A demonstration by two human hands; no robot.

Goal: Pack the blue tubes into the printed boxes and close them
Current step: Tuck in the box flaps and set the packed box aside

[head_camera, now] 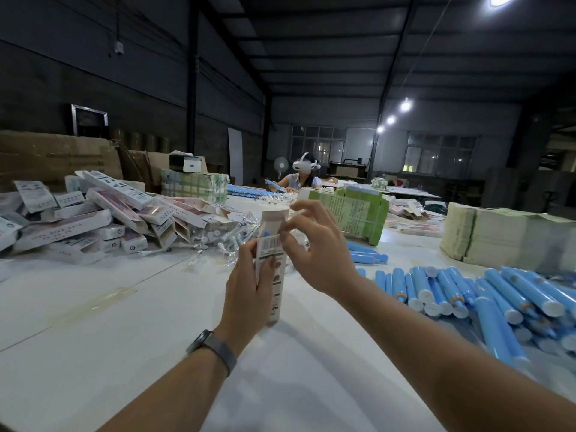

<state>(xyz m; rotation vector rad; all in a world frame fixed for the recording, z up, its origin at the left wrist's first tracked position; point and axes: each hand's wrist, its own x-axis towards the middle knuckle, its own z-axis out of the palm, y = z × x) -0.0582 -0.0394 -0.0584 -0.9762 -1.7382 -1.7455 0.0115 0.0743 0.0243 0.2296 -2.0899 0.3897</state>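
Head view: left hand (pixel 249 285) grips printed box (pixel 270 263) upright, mid-table, its base touching the white table (pixel 131 322); right hand (pixel 314 244) pinches the box's upper edge, other fingers spread; blue tubes (pixel 486 294) heaped right, near table edge; filled boxes (pixel 93 213) piled left; bare tabletop between and in front.

1. the box (pixel 271 244) held upright is white, with a black-and-white barcode and a green band under it.
2. a bit of blue shows at its opening.
3. the tubes (pixel 486 294) heaped on the right are sky blue with white caps; some have orange rings.
4. the piled boxes (pixel 93 213) on the left are white with pinkish-red printing.
5. the bundles (pixel 352 213) behind are pale green with fine print.
6. the table (pixel 124 307) is white.
7. the wristband (pixel 215 347) is grey.
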